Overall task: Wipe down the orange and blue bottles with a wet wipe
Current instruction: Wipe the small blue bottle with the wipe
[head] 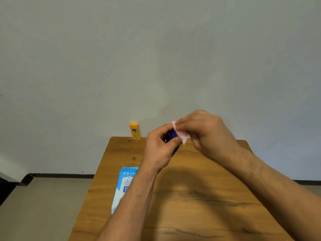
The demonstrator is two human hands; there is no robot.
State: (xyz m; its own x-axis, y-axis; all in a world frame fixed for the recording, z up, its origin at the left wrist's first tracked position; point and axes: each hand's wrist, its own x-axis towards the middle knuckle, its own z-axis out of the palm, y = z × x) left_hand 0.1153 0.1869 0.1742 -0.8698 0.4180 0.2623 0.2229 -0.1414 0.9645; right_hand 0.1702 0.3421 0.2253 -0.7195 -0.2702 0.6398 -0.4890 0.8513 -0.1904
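Note:
My left hand (160, 147) is closed around the blue bottle (173, 134), held above the far part of the wooden table (199, 197); most of the bottle is hidden by the fingers. My right hand (205, 131) pinches a pale pink wet wipe (182, 137) and presses it against the upper end of the blue bottle. The orange bottle (135, 130) stands upright at the table's far left corner, apart from both hands.
A light blue pack of wet wipes (124, 185) lies flat on the left side of the table, partly under my left forearm. A plain wall rises behind the table. The floor lies to the left of the table's edge.

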